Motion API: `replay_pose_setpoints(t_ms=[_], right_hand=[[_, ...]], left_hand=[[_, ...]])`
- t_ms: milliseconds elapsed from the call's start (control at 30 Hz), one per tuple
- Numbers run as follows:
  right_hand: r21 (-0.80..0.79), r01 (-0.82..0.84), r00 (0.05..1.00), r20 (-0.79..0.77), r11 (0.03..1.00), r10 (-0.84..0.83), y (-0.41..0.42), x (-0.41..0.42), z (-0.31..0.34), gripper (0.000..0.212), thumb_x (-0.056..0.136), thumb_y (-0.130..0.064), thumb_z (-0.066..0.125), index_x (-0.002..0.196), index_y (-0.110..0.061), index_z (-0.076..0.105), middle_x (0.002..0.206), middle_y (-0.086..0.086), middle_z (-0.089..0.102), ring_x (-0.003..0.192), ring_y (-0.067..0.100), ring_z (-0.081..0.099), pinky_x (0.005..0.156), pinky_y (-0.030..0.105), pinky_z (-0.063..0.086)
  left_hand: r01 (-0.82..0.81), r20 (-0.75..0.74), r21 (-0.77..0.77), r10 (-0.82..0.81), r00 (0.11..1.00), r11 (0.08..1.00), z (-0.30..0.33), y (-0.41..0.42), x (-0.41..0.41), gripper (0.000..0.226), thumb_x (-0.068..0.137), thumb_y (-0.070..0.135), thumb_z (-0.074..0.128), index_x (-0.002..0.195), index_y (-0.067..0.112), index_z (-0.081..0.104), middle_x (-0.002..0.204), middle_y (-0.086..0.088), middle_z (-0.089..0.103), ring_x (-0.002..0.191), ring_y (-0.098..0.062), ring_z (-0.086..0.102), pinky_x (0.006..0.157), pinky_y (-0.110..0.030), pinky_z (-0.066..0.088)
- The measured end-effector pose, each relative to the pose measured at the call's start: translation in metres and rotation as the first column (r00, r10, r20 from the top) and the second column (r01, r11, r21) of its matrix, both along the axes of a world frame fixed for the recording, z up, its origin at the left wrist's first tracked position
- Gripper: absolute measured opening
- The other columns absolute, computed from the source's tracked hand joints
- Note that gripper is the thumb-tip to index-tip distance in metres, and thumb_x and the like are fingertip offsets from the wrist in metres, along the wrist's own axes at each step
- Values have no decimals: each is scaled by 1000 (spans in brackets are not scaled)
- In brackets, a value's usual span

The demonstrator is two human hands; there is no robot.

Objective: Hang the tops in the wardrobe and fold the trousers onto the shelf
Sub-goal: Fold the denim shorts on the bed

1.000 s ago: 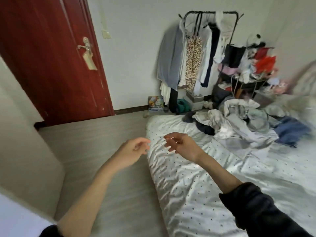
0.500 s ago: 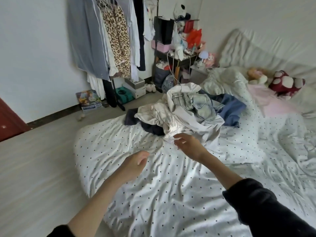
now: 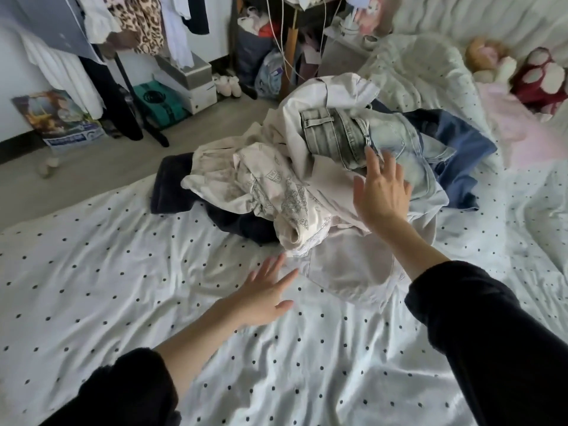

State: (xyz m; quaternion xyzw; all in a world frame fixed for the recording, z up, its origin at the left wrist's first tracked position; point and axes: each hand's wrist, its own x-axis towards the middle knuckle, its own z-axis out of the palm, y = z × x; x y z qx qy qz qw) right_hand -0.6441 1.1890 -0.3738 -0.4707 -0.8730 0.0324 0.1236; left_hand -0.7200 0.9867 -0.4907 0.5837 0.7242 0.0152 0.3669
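A heap of clothes (image 3: 322, 179) lies on the polka-dot bedsheet (image 3: 123, 287), toward the far side of the bed. Pale grey jeans (image 3: 341, 136) sit on top, a cream printed top (image 3: 270, 186) spills to the left, and a blue garment (image 3: 461, 149) lies at the right. The right hand (image 3: 381, 192) hovers over the heap with fingers spread wide, holding nothing. The left hand (image 3: 261, 293) reaches flat and empty above the sheet, near the pile's near edge.
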Motion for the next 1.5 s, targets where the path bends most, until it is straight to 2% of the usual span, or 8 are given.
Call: replay_pose_setpoints(t_ms=[100,467,700,900,1000,1133,1300,1500], right_hand=[[-43,91,996,-17,995,-92,24,-10,-14,63,97,-29,46,150,-25,13,155,8,18,135,31,29,103,50,31],[88,67,986,-156,994,-52,27,13,-16,28,93,-11,44,114,-10,62,107,13,63,96,33,57,66,34,39],[7,123,921,-374,992,-112,-8,114,31,21,91,-13,51,104,-10,68,98,13,68,86,36,61,65,36,40],[-142,164,889,-408,976,-209,-52,238,53,13,89,-18,58,86,-10,68,79,13,69,72,35,60,60,38,44],[-256,160,869,-421,953,-259,-68,321,58,29,90,-21,62,64,-18,50,55,2,50,52,19,45,47,29,32],[-576,5,897,-359,817,-259,-85,415,72,34,90,-19,63,64,-4,47,56,0,38,45,4,32,47,17,29],[-912,-169,899,-298,375,-321,-97,517,73,32,85,-31,63,63,-9,54,63,3,40,59,11,35,57,23,29],[-635,526,717,-28,566,-697,-107,580,1,26,95,-22,54,115,-8,64,112,14,67,97,27,62,76,29,43]], left_hand=[[75,-54,-61,-78,995,995,-28,11,6,72,99,44,33,148,28,-17,148,-12,-38,135,-31,-37,113,-53,-10],[70,-83,-190,-87,993,979,-28,18,9,67,100,47,24,148,25,-17,148,-13,-37,136,-33,-34,113,-55,-9],[-234,245,205,182,952,950,41,14,49,48,100,27,42,145,15,31,152,-1,30,138,-10,30,105,-15,22],[-670,720,317,290,630,671,108,17,136,65,89,17,59,142,26,23,143,5,35,122,-10,48,94,-24,45],[-691,817,230,251,520,685,128,11,206,63,89,4,58,135,32,24,135,0,40,110,-6,54,77,-11,49],[-641,846,223,182,502,735,146,14,281,57,89,-1,56,127,36,36,130,1,50,106,-5,56,90,-24,51],[-524,814,296,76,576,799,163,18,359,45,92,2,54,129,25,42,113,3,58,90,3,60,77,-14,49],[-205,669,97,88,738,974,116,22,420,50,97,14,48,142,28,30,134,10,49,114,-5,55,88,-14,46]])
